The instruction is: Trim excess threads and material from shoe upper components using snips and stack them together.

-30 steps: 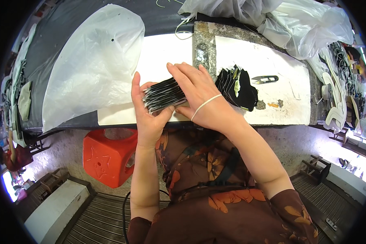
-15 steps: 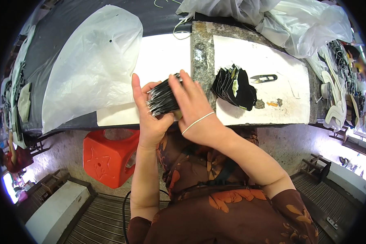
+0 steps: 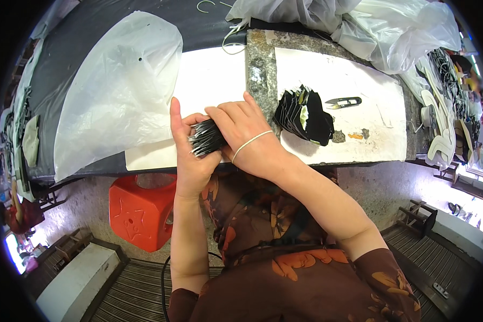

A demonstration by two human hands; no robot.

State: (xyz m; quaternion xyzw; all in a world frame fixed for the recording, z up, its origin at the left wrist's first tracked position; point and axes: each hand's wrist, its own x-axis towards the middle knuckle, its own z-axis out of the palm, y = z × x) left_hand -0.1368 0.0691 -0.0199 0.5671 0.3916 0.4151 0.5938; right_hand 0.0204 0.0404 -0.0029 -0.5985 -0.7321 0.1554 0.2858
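Observation:
Between my two hands is a stack of thin black pieces [image 3: 207,138], its pale frayed-looking edges facing left. My left hand [image 3: 192,161] grips the stack from the left and below, thumb pointing up along the side. Over its right side lies my right hand [image 3: 248,134], fingers bent across the top and pressed against it; a pale band circles that wrist. To the right, a second bundle of black pieces [image 3: 306,117] with a whitish-green scrap among them rests on white board. Thread snips [image 3: 344,102] lie just beyond that bundle.
A translucent plastic bag [image 3: 118,96] covers the table's left part. More crumpled plastic [image 3: 397,35] sits at the back right. White cut pieces [image 3: 437,129] hang at the right edge. A red stool [image 3: 139,212] stands below the table's front edge.
My right hand has slid left and its fingers now curl over the stack, covering more of it. The stack appears squeezed together, tilted less. The whole view has shifted slightly.

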